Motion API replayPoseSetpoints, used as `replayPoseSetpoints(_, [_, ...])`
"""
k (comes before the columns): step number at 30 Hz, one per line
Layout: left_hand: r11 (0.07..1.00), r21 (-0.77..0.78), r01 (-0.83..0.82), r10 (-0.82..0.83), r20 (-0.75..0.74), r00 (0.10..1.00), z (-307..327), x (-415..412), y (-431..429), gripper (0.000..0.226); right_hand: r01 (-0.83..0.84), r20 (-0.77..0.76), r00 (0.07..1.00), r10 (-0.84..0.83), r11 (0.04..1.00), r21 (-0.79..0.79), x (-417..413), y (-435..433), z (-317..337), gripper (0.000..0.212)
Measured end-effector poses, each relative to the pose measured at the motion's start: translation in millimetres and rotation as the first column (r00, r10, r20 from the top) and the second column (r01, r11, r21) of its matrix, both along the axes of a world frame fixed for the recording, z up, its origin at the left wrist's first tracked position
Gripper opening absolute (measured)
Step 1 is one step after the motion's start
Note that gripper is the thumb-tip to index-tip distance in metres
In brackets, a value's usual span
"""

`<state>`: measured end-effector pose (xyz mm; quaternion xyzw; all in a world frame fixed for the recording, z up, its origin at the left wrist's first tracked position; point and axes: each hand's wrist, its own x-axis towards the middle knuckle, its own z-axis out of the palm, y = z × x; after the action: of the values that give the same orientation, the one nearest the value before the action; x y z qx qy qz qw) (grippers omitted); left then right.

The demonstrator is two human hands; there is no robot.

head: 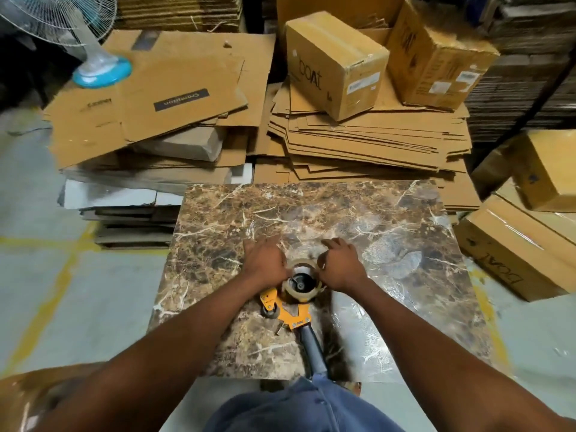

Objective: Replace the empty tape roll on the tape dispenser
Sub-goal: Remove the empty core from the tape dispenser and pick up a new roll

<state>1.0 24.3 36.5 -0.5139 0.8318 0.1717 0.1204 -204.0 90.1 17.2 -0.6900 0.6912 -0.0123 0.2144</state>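
Note:
A yellow hand-held tape dispenser (288, 310) lies flat on the brown marble slab (389, 219), its grey handle (313, 347) pointing toward me. A clear tape roll (300, 293) sits over the dispenser's black hub (301, 283). My left hand (265, 260) grips the roll's left side and my right hand (341, 263) grips its right side, fingers curled over the far rim. The far part of the roll is partly hidden by my fingers.
Stacks of flattened cardboard (358, 141) lie beyond the slab. Sealed boxes (335, 63) stand at the back, and more boxes (523, 244) sit at the right. A fan (96, 67) stands at the back left. Grey floor with yellow lines (56, 275) lies to the left.

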Motion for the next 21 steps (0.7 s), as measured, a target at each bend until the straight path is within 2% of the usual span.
replayPoseSetpoints(3, [1.0, 0.016, -0.012, 0.011, 0.027, 1.0, -13, 8, 5, 0.042, -0.04, -0.075, 0.996, 0.043, 0.999, 0.035, 9, 1, -8, 0.031])
replayPoseSetpoints(6, [1.0, 0.017, 0.004, -0.005, 0.067, 0.998, -26, 13, 6, 0.074, -0.043, -0.132, 0.99, 0.054, 0.996, 0.082, 14, 2, -16, 0.036])
replayPoseSetpoints(8, [1.0, 0.005, 0.012, -0.012, 0.039, 0.999, -29, 15, 5, 0.086, -0.031, -0.132, 0.99, 0.044, 0.995, 0.097, 15, 2, -17, 0.039])
replayPoseSetpoints(10, [0.998, 0.006, 0.062, -0.062, -0.003, 0.998, -31, 17, 4, 0.085, -0.037, -0.146, 0.988, 0.052, 0.994, 0.103, 16, 2, -16, 0.044])
replayPoseSetpoints(15, [0.952, 0.031, 0.305, -0.305, -0.006, 0.952, -33, 25, 3, 0.061, -0.142, -0.151, 0.976, 0.159, 0.982, 0.121, 10, 3, -10, 0.063])
replayPoseSetpoints(18, [0.918, 0.071, 0.389, -0.392, 0.031, 0.919, -32, 29, 1, 0.074, -0.242, -0.171, 0.949, 0.264, 0.96, 0.141, 8, 8, -11, 0.086])
replayPoseSetpoints(21, [0.902, 0.069, 0.427, -0.431, 0.081, 0.899, -33, 31, 0, 0.085, -0.256, -0.182, 0.943, 0.278, 0.957, 0.138, 9, 15, -16, 0.099])
